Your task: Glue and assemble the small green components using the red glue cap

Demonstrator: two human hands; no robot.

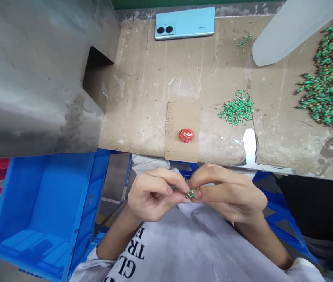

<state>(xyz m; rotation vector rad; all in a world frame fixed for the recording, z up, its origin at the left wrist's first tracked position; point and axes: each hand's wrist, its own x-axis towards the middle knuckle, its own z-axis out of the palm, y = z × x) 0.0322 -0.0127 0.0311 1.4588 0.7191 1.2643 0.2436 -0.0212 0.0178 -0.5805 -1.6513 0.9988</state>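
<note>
My left hand [151, 194] and my right hand [231, 192] meet in front of my body, just below the table's near edge. Thumb and forefinger of each pinch a tiny green and gold-coloured piece [191, 193]; the fingertips partly cover it, so I cannot tell whether it is one part or two. Beyond my hands, a glossy red blob [186, 135] sits on a small cardboard piece [181, 152]. To its right lies a small pile of tiny green parts [238, 108]. A larger heap of green and gold-coloured parts [331, 82] spreads at the far right.
A light-blue phone [187, 23] lies at the back of the cardboard-covered table [143, 90]. A whitish rounded object [290, 35] juts in at top right, near a few scattered green parts [244, 41]. Sheet metal [37, 78] stands left, above a blue crate [57, 188].
</note>
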